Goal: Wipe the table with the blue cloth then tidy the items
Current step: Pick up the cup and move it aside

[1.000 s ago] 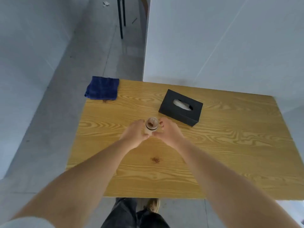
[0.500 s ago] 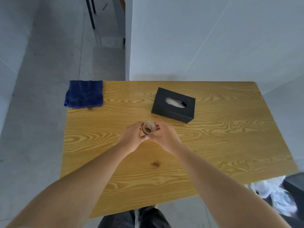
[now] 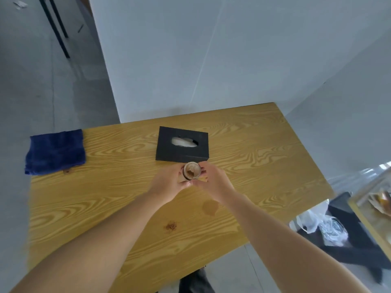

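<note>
A small round jar [image 3: 191, 170] with brown contents sits in the middle of the wooden table [image 3: 264, 144]. My left hand [image 3: 169, 182] grips it from the left and my right hand [image 3: 213, 182] from the right. A folded blue cloth [image 3: 55, 151] lies on the table's far left corner, partly over the edge. A black tissue box [image 3: 182, 144] with white tissue showing stands just behind the jar. A wet patch [image 3: 209, 207] and a brown crumbly spot [image 3: 170, 226] mark the table nearer to me.
A grey wall rises behind the table. Dark furniture legs [image 3: 57, 28] stand on the floor at far left. At right, below the table edge, lie a white plastic bag [image 3: 317, 223] and a dark object [image 3: 357, 235].
The view has swung so the table appears rotated and the right-side clutter comes into sight. Both hands stay closed around the jar, which now sits closer to the tissue box.
</note>
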